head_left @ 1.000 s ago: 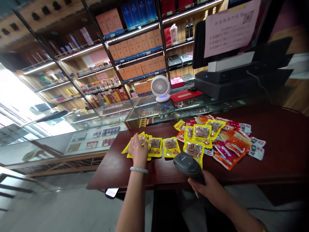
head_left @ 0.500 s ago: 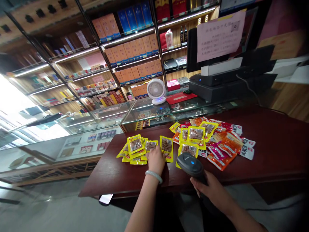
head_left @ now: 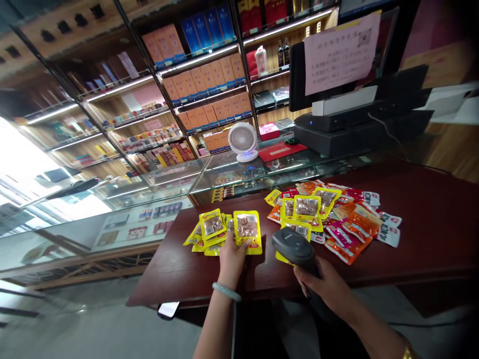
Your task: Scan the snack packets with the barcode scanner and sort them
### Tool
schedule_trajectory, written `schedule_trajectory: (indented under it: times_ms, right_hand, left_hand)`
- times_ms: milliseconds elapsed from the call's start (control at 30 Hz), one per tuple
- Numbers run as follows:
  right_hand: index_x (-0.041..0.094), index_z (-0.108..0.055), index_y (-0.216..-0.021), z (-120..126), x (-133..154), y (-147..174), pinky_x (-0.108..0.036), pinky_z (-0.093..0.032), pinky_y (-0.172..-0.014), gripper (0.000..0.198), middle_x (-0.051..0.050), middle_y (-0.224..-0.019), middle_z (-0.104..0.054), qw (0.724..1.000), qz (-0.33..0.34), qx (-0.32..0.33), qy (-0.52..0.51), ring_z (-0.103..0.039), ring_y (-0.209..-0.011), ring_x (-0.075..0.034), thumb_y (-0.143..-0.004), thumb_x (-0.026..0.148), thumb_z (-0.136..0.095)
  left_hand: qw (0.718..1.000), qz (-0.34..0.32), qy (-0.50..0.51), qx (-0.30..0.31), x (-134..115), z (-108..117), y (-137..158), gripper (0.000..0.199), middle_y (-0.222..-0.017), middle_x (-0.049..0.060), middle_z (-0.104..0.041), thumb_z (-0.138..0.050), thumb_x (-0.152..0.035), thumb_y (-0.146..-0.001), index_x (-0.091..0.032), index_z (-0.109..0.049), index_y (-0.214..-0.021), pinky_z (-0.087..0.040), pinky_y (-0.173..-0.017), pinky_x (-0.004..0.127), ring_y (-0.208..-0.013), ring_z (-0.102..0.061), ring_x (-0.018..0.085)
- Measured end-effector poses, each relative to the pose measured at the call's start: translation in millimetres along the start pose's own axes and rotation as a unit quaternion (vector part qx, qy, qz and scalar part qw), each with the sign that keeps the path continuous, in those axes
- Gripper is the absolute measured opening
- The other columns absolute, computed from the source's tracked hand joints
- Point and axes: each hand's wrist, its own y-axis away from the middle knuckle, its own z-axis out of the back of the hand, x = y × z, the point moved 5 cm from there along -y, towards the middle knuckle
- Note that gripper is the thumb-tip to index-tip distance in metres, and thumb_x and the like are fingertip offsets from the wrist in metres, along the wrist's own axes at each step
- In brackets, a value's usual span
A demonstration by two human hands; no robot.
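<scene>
Right hand wrapped snugly round scanner — left of scanner, left hand pinches yellow packet near lower corner.

Head camera, facing forward and down
Looks over left hand and right hand at the nearby table, toward the glass counter and wall shelves farther off

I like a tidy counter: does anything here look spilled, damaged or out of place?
I see nothing spilled or damaged. Beneath the near edge of the table, at its left end, a white-faced, dark-edged object, perhaps a phone, sticks out oddly; its support is hidden.
</scene>
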Motion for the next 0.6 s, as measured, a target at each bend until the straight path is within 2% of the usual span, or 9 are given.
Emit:
schedule_trajectory:
  times_ms: [67, 133, 200, 233, 300, 367, 433, 500, 600]
  right_hand:
    - [0.02, -0.052, -0.076, -2, 0, 0, -0.026, -0.039, -0.052, 0.042, 0.005, -0.055, -0.051, 1.0, -0.004, 0.002, 0.0, -0.047, -0.05, -0.013, -0.081, 0.059, -0.068]
    - [0.02, -0.052, -0.076, -5, 1, -3, -0.026, -0.039, -0.052, 0.043, 0.005, -0.055, -0.052, 1.0, -0.005, 0.008, -0.003, -0.047, -0.051, -0.013, -0.081, 0.06, -0.069]
    - [0.02, -0.052, -0.075, -10, 2, -8, -0.026, -0.039, -0.051, 0.044, 0.005, -0.055, -0.052, 1.0, -0.007, 0.025, -0.012, -0.047, -0.05, -0.012, -0.082, 0.061, -0.068]
    - [0.02, -0.052, -0.076, -13, 2, -11, -0.025, -0.038, -0.051, 0.044, 0.005, -0.055, -0.052, 0.999, -0.009, 0.036, -0.019, -0.047, -0.05, -0.012, -0.082, 0.061, -0.068]
    - [0.02, -0.053, -0.078, -20, 2, -18, -0.024, -0.037, -0.049, 0.043, 0.006, -0.055, -0.051, 0.998, -0.008, 0.055, -0.028, -0.047, -0.048, -0.011, -0.083, 0.06, -0.068]
    - [0.019, -0.053, -0.08, -25, 2, -21, -0.024, -0.037, -0.049, 0.043, 0.007, -0.056, -0.05, 0.997, 0.002, 0.069, -0.034, -0.046, -0.048, -0.01, -0.084, 0.059, -0.068]
    - [0.019, -0.053, -0.08, -28, 3, -22, -0.023, -0.037, -0.048, 0.043, 0.007, -0.056, -0.05, 0.996, 0.007, 0.078, -0.035, -0.044, -0.047, -0.009, -0.084, 0.059, -0.068]
    - [0.019, -0.053, -0.081, -28, 2, -19, -0.023, -0.037, -0.048, 0.043, 0.007, -0.057, -0.049, 0.996, 0.002, 0.079, -0.038, -0.043, -0.047, -0.009, -0.083, 0.059, -0.069]
    - [0.019, -0.055, -0.086, -23, 0, -14, -0.023, -0.038, -0.048, 0.044, 0.007, -0.058, -0.05, 0.997, -0.009, 0.069, -0.04, -0.044, -0.047, -0.009, -0.081, 0.059, -0.071]
  left_hand:
    - [0.998, 0.04, -0.016, -0.045, 5, 17, -14, 0.036, -0.096, 0.009, -0.07, -0.065, -0.044, -0.081, -0.02, -0.056, -0.107, -0.047, -0.084, 0.04, -0.094, -0.066, 0.029]
    - [0.987, 0.068, -0.085, -0.117, 6, 37, -24, 0.051, -0.117, 0.017, -0.067, -0.064, -0.048, -0.082, -0.018, -0.055, -0.122, -0.043, -0.096, 0.05, -0.115, -0.059, 0.035]
    - [0.963, 0.058, -0.181, -0.192, -2, 50, -26, 0.07, -0.145, 0.022, -0.048, -0.066, -0.05, -0.08, -0.019, -0.047, -0.139, -0.03, -0.109, 0.06, -0.14, -0.037, 0.039]
    - [0.952, 0.037, -0.221, -0.209, -7, 51, -25, 0.077, -0.156, 0.02, -0.035, -0.067, -0.052, -0.078, -0.023, -0.042, -0.145, -0.024, -0.112, 0.062, -0.147, -0.023, 0.04]
    - [0.948, -0.019, -0.268, -0.173, -15, 39, -23, 0.078, -0.165, 0.012, -0.019, -0.067, -0.055, -0.077, -0.032, -0.042, -0.148, -0.016, -0.114, 0.065, -0.152, -0.002, 0.039]
    - [0.955, -0.059, -0.282, -0.076, -15, 19, -21, 0.068, -0.165, 0.007, -0.021, -0.066, -0.059, -0.077, -0.038, -0.052, -0.141, -0.014, -0.113, 0.069, -0.152, 0.004, 0.041]
    - [0.958, -0.062, -0.279, 0.003, -10, 2, -19, 0.064, -0.163, 0.007, -0.027, -0.064, -0.063, -0.076, -0.039, -0.059, -0.135, -0.014, -0.111, 0.072, -0.152, 0.004, 0.043]
    - [0.96, -0.049, -0.273, 0.036, -2, -6, -22, 0.066, -0.162, 0.008, -0.03, -0.062, -0.068, -0.075, -0.039, -0.059, -0.134, -0.012, -0.109, 0.075, -0.151, 0.003, 0.045]
    - [0.961, -0.033, -0.273, 0.036, 8, -4, -33, 0.071, -0.163, 0.008, -0.027, -0.055, -0.075, -0.075, -0.041, -0.056, -0.137, -0.013, -0.105, 0.079, -0.15, 0.006, 0.046]
